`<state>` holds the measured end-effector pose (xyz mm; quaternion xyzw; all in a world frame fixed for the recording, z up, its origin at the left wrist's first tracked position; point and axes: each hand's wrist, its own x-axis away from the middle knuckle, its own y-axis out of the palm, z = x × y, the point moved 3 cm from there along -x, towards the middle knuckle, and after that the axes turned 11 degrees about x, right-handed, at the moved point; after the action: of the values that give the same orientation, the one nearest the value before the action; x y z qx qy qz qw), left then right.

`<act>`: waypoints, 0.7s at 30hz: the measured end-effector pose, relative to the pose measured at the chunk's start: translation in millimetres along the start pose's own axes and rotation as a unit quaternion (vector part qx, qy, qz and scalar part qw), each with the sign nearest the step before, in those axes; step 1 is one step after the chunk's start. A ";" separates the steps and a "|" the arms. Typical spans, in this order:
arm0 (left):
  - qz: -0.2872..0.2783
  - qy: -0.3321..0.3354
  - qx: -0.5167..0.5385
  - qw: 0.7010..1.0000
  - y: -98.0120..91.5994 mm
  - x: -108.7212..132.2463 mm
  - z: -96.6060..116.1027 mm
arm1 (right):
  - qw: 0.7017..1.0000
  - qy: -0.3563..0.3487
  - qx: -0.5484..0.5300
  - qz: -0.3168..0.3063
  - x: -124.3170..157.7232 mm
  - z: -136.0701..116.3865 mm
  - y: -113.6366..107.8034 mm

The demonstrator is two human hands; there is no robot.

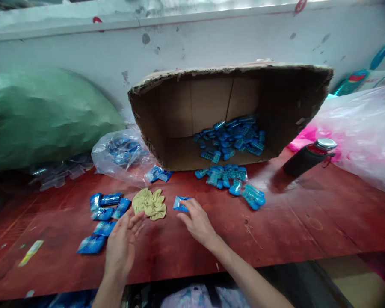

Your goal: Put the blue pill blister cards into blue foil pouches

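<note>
Head view: right hand (pixel 197 222), fingertips pinching blue packet (pixel 180 204), flat on red worktop (pixel 308 222) near front edge, middle. Left hand (pixel 122 244) spread wide, empty, just beside yellow cloth (pixel 149 204). Sealed packets (pixel 102 214) clustered leftward; tipped cardboard box (pixel 186 111) at back edge.

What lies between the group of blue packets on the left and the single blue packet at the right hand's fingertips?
In the head view, a crumpled yellowish cloth lies there on the red table, close to the left hand.
</note>
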<state>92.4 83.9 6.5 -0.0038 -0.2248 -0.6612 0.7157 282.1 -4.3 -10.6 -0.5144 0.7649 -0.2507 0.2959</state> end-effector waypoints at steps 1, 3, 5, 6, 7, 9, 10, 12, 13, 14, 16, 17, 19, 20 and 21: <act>-0.003 0.070 -0.082 0.994 1.8 -5.7 -3.0 | 0.998 -0.023 0.055 -0.014 -10.9 -7.4 8.9; -0.021 0.211 -0.251 0.944 8.3 -20.1 -10.9 | 0.986 -0.070 0.145 -0.050 -31.5 -21.1 32.6; -0.052 0.273 -0.383 0.881 14.3 -37.3 -23.9 | 0.966 -0.117 0.213 -0.090 -46.9 -31.0 59.0; -0.064 0.284 -0.438 0.851 15.8 -45.2 -31.1 | 0.961 -0.131 0.222 -0.101 -51.8 -33.8 70.3; -0.072 0.290 -0.487 0.821 16.2 -51.4 -38.1 | 0.957 -0.142 0.229 -0.109 -54.5 -35.3 79.6; -0.082 0.293 -0.566 0.766 14.4 -57.6 -50.9 | 0.953 -0.159 0.230 -0.117 -53.1 -35.2 89.9; -0.085 0.293 -0.594 0.744 12.6 -57.5 -56.2 | 0.951 -0.167 0.231 -0.121 -49.5 -33.9 90.7; -0.088 0.290 -0.629 0.716 8.6 -52.9 -64.2 | 0.946 -0.187 0.231 -0.130 -39.2 -29.6 84.4; -0.090 0.289 -0.637 0.709 7.0 -49.6 -66.8 | 0.944 -0.196 0.231 -0.133 -33.7 -26.6 77.9; -0.093 0.291 -0.641 0.704 6.0 -46.4 -68.5 | 0.943 -0.199 0.232 -0.132 -28.9 -22.7 69.8; -0.098 0.301 -0.639 0.701 5.4 -41.6 -70.1 | 0.947 -0.172 0.247 -0.113 -23.3 -11.7 50.8; -0.100 0.310 -0.633 0.702 5.6 -40.2 -70.4 | 0.950 -0.141 0.261 -0.097 -22.4 -4.6 41.5; -0.106 0.331 -0.613 0.710 6.2 -38.1 -70.9 | 0.952 -0.065 0.291 -0.065 -22.6 10.4 26.7; -0.108 0.342 -0.600 0.716 6.6 -36.6 -71.2 | 0.951 -0.033 0.303 -0.055 -22.9 16.9 22.2; -0.110 0.354 -0.584 0.722 7.1 -34.0 -71.3 | 0.949 -0.012 0.311 -0.049 -23.0 22.1 20.0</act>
<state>120.8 95.3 -66.6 -0.1619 0.4767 -0.6889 0.5215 291.9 22.3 -35.3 -0.4363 0.6193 -0.4842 0.4378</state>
